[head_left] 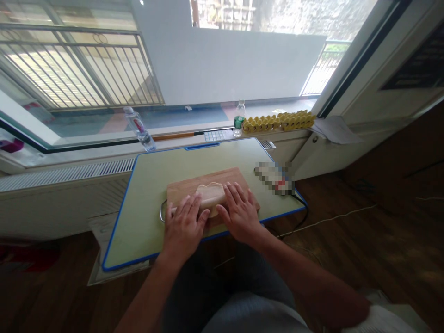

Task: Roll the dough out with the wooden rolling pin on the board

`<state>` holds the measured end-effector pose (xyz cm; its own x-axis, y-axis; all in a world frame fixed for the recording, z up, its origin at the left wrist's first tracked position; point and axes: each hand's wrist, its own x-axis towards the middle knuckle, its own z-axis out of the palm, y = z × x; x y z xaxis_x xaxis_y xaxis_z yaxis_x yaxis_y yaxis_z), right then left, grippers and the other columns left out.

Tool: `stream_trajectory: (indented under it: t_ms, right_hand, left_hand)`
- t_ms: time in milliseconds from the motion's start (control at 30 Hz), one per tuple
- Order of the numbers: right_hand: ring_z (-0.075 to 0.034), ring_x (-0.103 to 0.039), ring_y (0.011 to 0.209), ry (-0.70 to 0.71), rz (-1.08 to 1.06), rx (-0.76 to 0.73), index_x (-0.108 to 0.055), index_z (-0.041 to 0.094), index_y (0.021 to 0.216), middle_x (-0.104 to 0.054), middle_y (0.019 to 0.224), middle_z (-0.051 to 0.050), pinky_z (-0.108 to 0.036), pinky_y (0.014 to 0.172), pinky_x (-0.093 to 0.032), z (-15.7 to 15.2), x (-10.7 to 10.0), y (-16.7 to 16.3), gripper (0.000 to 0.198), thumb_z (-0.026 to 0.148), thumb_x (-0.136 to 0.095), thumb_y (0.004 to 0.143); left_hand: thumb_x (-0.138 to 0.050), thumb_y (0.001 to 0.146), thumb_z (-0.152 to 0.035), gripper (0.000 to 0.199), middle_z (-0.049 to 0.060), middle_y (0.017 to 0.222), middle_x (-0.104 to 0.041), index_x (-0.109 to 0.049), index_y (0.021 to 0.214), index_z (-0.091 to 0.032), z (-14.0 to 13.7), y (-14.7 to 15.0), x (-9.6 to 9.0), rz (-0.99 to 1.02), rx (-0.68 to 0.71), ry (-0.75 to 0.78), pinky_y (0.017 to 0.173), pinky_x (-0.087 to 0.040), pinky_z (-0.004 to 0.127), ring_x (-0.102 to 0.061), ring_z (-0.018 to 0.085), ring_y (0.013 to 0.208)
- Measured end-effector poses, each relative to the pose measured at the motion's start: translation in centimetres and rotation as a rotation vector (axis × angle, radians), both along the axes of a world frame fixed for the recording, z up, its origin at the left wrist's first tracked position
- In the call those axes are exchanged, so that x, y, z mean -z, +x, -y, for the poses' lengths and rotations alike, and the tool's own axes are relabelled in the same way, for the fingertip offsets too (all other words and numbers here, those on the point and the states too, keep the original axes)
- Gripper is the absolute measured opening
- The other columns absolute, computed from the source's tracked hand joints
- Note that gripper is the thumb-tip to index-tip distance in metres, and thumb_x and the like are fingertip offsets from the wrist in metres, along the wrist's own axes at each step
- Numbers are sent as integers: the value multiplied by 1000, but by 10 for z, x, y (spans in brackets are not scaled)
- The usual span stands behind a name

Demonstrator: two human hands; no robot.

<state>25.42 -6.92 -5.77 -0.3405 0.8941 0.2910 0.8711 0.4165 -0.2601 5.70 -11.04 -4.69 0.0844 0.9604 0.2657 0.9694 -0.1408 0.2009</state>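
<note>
Flat dough point(211, 188) lies on a wooden cutting board point(229, 175). Across the dough runs a wooden rolling pin point(212, 202), its middle showing between my hands and a bit of its left end beyond my fingers. My left hand point(185, 226) rests on the left part of the pin, palm down, fingers stretched forward. On the right part lies my right hand point(241, 212), also palm down with fingers extended and the thumb pointing inward. Neither hand is wrapped round the pin. My hands hide both its ends in large part. A metal handle point(162, 211) sticks out at the board's left side.
The board sits on a small pale-green table with a blue edge point(138, 217). At the table's right lies a blurred-out object point(274, 178) with a black cable point(305, 210). Two bottles point(138, 129) and yellow egg trays point(279, 121) stand along the windowsill.
</note>
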Motion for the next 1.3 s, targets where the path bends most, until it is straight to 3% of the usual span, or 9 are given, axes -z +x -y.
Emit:
stream_trajectory:
  t_ms: [100,200,433,533,633,800,900,1167,1300]
  right_hand:
    - [-29,-21,164,12,3,-36,-30,17,169,-35,173,-11,-57,131,-16,31,6,13,67,48,-40,110]
    - [-29,-18,165,10,10,-37,-27,15,169,-31,174,-11,-56,131,-14,38,9,16,68,47,-39,111]
    - [-30,-25,162,-49,25,27,-38,16,165,-36,172,-13,-63,130,-13,-35,-2,-12,66,54,-33,112]
    - [-31,-28,161,-55,24,35,-39,16,165,-38,171,-14,-64,129,-15,-46,-7,-16,66,55,-34,111]
    - [-30,-28,161,-28,12,16,-38,17,165,-38,171,-13,-62,130,-15,-25,-5,-9,66,55,-36,111]
    - [-31,-18,164,19,11,-63,-27,15,169,-31,174,-12,-58,131,-18,39,8,13,69,46,-42,110]
    - [-31,-17,165,29,12,-75,-25,14,170,-31,174,-14,-59,131,-19,51,12,18,70,43,-43,109]
    - [-30,-24,163,-10,4,14,-38,13,164,-35,172,-14,-63,130,-11,-29,-1,-13,68,56,-35,111]
    - [-31,-26,162,-11,10,11,-37,15,165,-37,171,-15,-63,130,-14,-35,-3,-16,70,58,-36,110]
  left_hand:
    - [-36,109,-49,57,9,163,-52,-47,161,-26,29,3,5,8,24,32,132,-15,59,-45,30,153]
    - [-36,109,-47,57,9,164,-50,-47,161,-26,34,4,7,9,25,33,132,-13,58,-42,30,155]
    - [-28,110,-48,57,8,164,-51,-52,157,-28,-42,-6,-3,-11,-42,-43,129,-20,64,-44,31,153]
    - [-28,109,-49,56,7,163,-51,-55,155,-29,-56,-7,-7,-26,-49,-60,128,-19,67,-44,32,153]
    - [-28,110,-49,58,9,162,-53,-52,157,-26,-38,-5,-6,-4,-22,-48,128,-20,66,-47,31,152]
    - [-33,110,-45,56,10,162,-52,-49,159,-24,24,0,2,37,36,10,131,-17,61,-46,29,153]
    - [-34,110,-42,55,10,163,-51,-47,160,-25,36,1,6,43,43,23,132,-15,60,-43,29,155]
    - [-26,110,-48,58,9,164,-50,-52,157,-25,-43,-5,-5,17,-38,-66,128,-21,68,-45,32,153]
    - [-25,110,-48,58,9,164,-49,-52,157,-27,-48,-5,-8,0,-43,-64,128,-20,69,-43,32,154]
